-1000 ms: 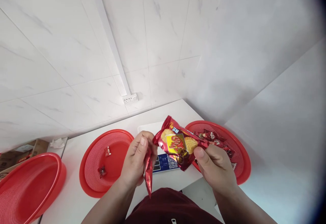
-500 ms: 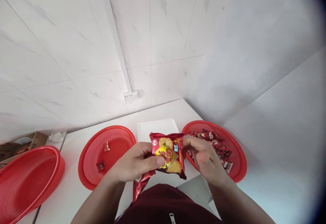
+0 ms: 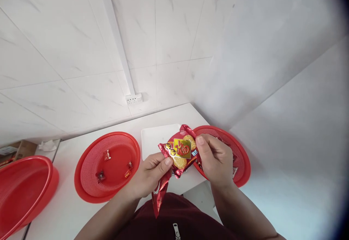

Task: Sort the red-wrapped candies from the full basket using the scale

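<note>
Between my two hands is a red biscuit packet (image 3: 182, 149) with a yellow diamond and round biscuits printed on it, held tilted above the table. My left hand (image 3: 152, 172) pinches its lower left edge, thumb on top. A second red wrapper (image 3: 161, 192) hangs below that hand; whether it is a separate packet I cannot tell. My right hand (image 3: 216, 158) grips the packet's right edge between thumb and fingers. Behind the packet lies a white tray (image 3: 152, 138), partly covered by it.
A red basket (image 3: 247, 167) on the right holds many small red packets, partly hidden by my right hand. The middle red basket (image 3: 81, 183) has several small packets. Another red basket (image 3: 32, 189) stands at far left by a cardboard box (image 3: 25, 151). A socket strip (image 3: 133, 99) is on the wall.
The packet has turned and tilted, its right side now higher. My right hand has closed on its right edge with the thumb on top. The view has shifted slightly right.
</note>
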A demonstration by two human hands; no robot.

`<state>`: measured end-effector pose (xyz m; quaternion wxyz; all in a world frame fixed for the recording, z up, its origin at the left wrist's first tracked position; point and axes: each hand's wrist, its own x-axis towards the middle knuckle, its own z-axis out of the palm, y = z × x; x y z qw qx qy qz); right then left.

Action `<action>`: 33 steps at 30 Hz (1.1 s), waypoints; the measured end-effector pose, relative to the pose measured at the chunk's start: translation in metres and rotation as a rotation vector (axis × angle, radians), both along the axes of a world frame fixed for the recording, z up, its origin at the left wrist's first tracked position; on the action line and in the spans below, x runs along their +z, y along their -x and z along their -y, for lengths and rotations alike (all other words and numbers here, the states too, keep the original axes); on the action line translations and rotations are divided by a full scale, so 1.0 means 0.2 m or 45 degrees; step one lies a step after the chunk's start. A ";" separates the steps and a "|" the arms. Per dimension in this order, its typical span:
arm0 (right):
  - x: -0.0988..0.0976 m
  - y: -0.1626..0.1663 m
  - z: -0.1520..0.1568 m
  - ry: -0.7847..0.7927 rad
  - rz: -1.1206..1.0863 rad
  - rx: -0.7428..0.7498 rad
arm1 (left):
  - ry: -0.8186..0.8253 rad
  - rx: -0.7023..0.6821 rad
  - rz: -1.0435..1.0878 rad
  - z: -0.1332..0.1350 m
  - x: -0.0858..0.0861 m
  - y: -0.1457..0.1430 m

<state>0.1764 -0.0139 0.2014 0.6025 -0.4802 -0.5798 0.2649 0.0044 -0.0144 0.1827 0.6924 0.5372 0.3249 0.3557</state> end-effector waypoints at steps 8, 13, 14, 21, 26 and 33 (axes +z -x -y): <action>-0.01 -0.04 0.05 0.177 -0.263 0.376 | 0.164 0.137 0.216 0.02 0.12 0.02; -0.01 -0.04 0.08 0.170 -0.315 0.424 | 0.257 0.138 0.258 0.04 0.15 0.02; -0.01 -0.04 0.08 0.164 -0.321 0.437 | 0.265 0.140 0.261 0.05 0.15 0.02; -0.02 -0.05 0.09 0.178 -0.289 0.447 | 0.300 0.160 0.252 0.05 0.15 0.03; -0.03 -0.05 0.09 0.133 -0.269 0.433 | 0.210 0.156 0.237 0.05 0.15 0.02; 0.06 -0.11 0.07 0.117 -0.019 0.432 | -0.225 0.133 0.019 0.02 0.16 0.10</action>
